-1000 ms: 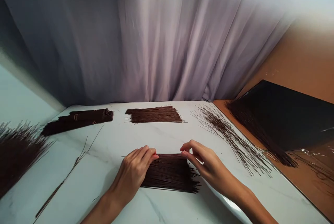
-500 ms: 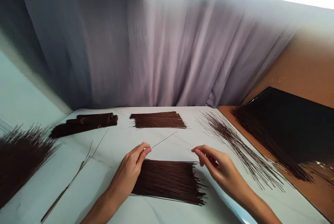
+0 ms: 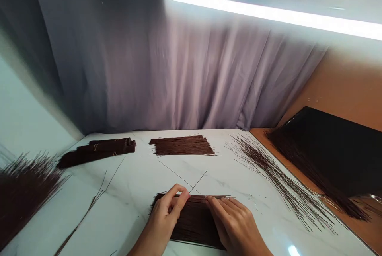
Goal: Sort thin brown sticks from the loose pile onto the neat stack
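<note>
My left hand [image 3: 165, 212] pinches a thin dark brown stick [image 3: 199, 180] between thumb and fingertip; it slants up to the right. My right hand [image 3: 231, 218] rests over the right part of a flat layer of dark sticks [image 3: 193, 224], its fingers pressed together. A second thin stick [image 3: 179, 177] slants from the upper left down to the right fingertips, crossing the first. The layer of sticks lies on the white marbled table [image 3: 143, 184], partly covered by both hands.
Another flat layer of sticks [image 3: 182, 145] lies at the back, with banded dark bundles [image 3: 104, 147] left of it. A large pile [image 3: 24, 192] and a few loose sticks [image 3: 86, 212] are at left. Scattered sticks [image 3: 277, 176] and a black panel [image 3: 334, 148] are at right.
Both hands have come closer together and lower over the front layer of sticks. The right hand has moved left onto it. The view has tilted up slightly.
</note>
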`<state>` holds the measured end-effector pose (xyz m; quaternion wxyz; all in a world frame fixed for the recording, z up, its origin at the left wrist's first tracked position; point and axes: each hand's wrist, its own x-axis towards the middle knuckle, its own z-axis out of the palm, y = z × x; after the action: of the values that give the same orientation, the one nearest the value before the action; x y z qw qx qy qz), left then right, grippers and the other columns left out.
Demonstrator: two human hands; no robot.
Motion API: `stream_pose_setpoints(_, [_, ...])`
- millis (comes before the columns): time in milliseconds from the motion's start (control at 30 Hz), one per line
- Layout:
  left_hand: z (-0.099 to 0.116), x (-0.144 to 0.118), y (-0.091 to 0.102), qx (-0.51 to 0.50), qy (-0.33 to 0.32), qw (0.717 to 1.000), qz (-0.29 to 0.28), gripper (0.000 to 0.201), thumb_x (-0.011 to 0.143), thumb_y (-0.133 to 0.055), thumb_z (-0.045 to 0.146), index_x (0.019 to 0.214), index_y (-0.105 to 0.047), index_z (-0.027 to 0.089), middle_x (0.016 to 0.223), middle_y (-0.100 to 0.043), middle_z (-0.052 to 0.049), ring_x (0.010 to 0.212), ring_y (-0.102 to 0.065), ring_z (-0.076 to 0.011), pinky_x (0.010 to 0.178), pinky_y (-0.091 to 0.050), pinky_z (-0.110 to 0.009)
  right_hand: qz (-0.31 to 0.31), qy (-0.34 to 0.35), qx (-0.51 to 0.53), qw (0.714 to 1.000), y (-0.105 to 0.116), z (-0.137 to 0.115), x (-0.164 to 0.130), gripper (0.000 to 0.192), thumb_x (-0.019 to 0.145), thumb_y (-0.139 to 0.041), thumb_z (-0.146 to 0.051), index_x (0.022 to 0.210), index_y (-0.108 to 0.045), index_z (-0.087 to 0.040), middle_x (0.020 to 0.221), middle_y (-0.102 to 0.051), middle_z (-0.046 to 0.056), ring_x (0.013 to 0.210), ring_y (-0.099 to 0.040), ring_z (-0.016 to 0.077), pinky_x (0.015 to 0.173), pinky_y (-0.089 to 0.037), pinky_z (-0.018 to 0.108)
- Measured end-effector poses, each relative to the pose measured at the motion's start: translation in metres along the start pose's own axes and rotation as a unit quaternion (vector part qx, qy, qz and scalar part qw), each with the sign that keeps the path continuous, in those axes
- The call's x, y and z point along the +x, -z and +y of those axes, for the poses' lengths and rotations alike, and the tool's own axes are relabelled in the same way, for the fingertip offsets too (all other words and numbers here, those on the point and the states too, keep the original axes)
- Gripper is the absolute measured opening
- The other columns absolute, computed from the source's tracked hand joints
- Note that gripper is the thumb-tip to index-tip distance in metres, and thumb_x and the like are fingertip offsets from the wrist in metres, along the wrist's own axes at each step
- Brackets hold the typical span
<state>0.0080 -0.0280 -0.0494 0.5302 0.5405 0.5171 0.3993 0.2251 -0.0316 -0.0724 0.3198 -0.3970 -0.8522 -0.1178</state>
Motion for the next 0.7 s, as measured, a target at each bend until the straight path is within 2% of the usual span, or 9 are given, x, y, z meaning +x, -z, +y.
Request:
stream_pose_setpoints(67, [0.002, 0.001, 0.001, -0.018, 0.04, 0.998, -0.044, 0.048, 0.09, -0.058, 0.067, 0.103, -0.069, 0.022, 0.05, -0.028, 0.012, 0.04, -0.018, -0.0067, 0.035, -0.013, -0.017, -0.006, 0.011, -0.01, 1.0, 0.001, -0.004, 0.0, 0.03, 0.099, -0.035, -0.004, 0.113, -0.059, -0.016, 0.071, -0.07, 0.001, 0.058, -0.064, 0.0167, 0.062, -0.04, 0.031])
stream_pose_setpoints(100, [0.003, 0.002, 0.002, -0.022, 0.05, 0.996, -0.07, 0.05, 0.091, -0.058, 0.066, 0.109, -0.068, 0.021, 0.049, -0.032, 0.012, 0.037, -0.022, -0.0067, 0.033, -0.016, -0.016, -0.005, 0.014, -0.015, 1.0, 0.002, -0.005, 0.0, 0.03, 0.099, -0.036, -0.004, 0.114, -0.059, -0.016, 0.072, -0.07, 0.001, 0.059, -0.064, 0.0168, 0.064, -0.04, 0.031])
stream_pose_setpoints(167, [0.003, 0.004, 0.004, -0.031, 0.029, 0.995, -0.09, 0.049, 0.091, -0.06, 0.062, 0.112, -0.069, 0.019, 0.057, -0.051, 0.006, 0.04, -0.04, -0.0088, 0.033, -0.027, -0.016, -0.003, 0.014, -0.018, 1.0, 0.003, -0.007, -0.001, 0.03, 0.099, -0.036, -0.004, 0.114, -0.059, -0.015, 0.073, -0.07, 0.001, 0.061, -0.064, 0.017, 0.067, -0.04, 0.032])
stream_pose_setpoints(233, [0.004, 0.004, 0.004, -0.044, -0.013, 0.995, -0.092, 0.043, 0.091, -0.063, 0.058, 0.104, -0.071, 0.017, 0.076, -0.063, -0.001, 0.051, -0.049, -0.0096, 0.038, -0.036, -0.016, -0.004, 0.011, -0.016, 1.0, 0.003, -0.008, -0.002, 0.029, 0.099, -0.037, -0.004, 0.114, -0.06, -0.014, 0.074, -0.07, 0.001, 0.061, -0.062, 0.0167, 0.068, -0.038, 0.032])
stream_pose_setpoints(300, [0.004, 0.003, 0.004, -0.055, -0.029, 0.995, -0.075, 0.037, 0.092, -0.065, 0.053, 0.096, -0.072, 0.017, 0.083, -0.063, -0.002, 0.056, -0.045, -0.0071, 0.044, -0.035, -0.015, -0.008, 0.006, -0.016, 1.0, 0.004, -0.008, -0.002, 0.029, 0.099, -0.037, -0.004, 0.114, -0.061, -0.014, 0.073, -0.069, 0.001, 0.06, -0.061, 0.0165, 0.068, -0.036, 0.032])
stream_pose_setpoints(467, [0.006, 0.001, 0.004, -0.063, -0.002, 0.997, -0.042, 0.036, 0.093, -0.066, 0.053, 0.09, -0.07, 0.017, 0.063, -0.048, 0.005, 0.054, -0.03, -0.0073, 0.043, -0.017, -0.016, -0.007, 0.01, -0.019, 1.0, 0.006, -0.011, 0.0, 0.027, 0.101, -0.039, -0.006, 0.109, -0.064, -0.012, 0.067, -0.064, 0.0, 0.057, -0.057, 0.0166, 0.064, -0.033, 0.033])
stream_pose_setpoints(633, [0.007, 0.001, 0.006, -0.048, -0.013, 0.999, -0.015, 0.036, 0.093, -0.066, 0.053, 0.088, -0.068, 0.017, 0.056, -0.045, 0.007, 0.051, -0.027, -0.0075, 0.043, -0.015, -0.017, -0.01, 0.011, -0.014, 1.0, 0.007, -0.017, 0.006, 0.024, 0.104, -0.042, -0.009, 0.104, -0.065, -0.014, 0.068, -0.066, 0.0, 0.056, -0.057, 0.0162, 0.061, -0.036, 0.033])
stream_pose_setpoints(700, [0.007, 0.001, 0.006, -0.054, -0.016, 0.998, -0.002, 0.036, 0.093, -0.066, 0.053, 0.087, -0.067, 0.017, 0.056, -0.044, 0.007, 0.05, -0.027, -0.0073, 0.043, -0.015, -0.017, 0.006, -0.007, -0.002, 1.0, 0.013, -0.019, 0.011, 0.017, 0.104, -0.05, -0.017, 0.11, -0.065, -0.014, 0.076, -0.07, 0.004, 0.063, -0.061, 0.0186, 0.062, -0.04, 0.033])
